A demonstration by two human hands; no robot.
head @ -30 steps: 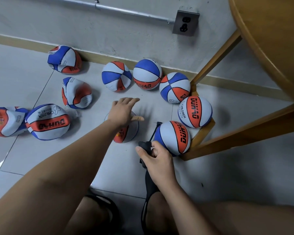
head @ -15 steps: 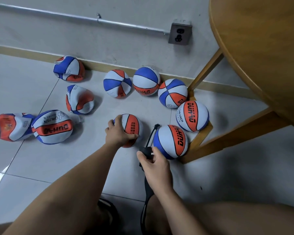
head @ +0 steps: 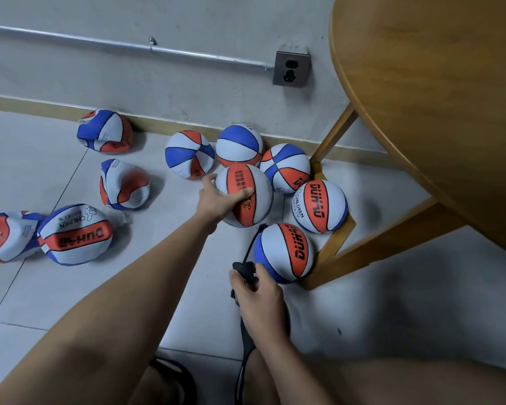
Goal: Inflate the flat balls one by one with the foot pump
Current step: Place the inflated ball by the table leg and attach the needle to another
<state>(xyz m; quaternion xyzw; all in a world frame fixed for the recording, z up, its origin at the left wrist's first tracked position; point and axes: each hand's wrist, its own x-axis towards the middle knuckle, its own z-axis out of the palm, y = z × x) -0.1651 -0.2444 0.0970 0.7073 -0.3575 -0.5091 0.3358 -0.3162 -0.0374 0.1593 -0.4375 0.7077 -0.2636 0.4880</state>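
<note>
My left hand (head: 219, 200) grips a round orange, white and blue ball (head: 246, 197) and holds it among the other inflated balls near the wall. My right hand (head: 260, 299) holds the black pump hose connector (head: 244, 270) low over the floor; its thin hose tip (head: 260, 228) points up beside another inflated ball (head: 284, 252). Several flat, crumpled balls lie to the left, among them one by the wall (head: 104, 131), one in the middle (head: 123, 185) and two at the far left (head: 73, 233).
A round wooden table (head: 438, 97) fills the upper right, its legs (head: 371, 244) reaching the floor beside the inflated balls. A wall socket (head: 291, 69) and metal conduit (head: 123, 48) run along the wall. My legs and the black pump (head: 170, 375) sit at the bottom edge.
My left hand went from resting open on the ball to gripping it, then carried it away from me toward the inflated group. My right hand stayed on the hose.
</note>
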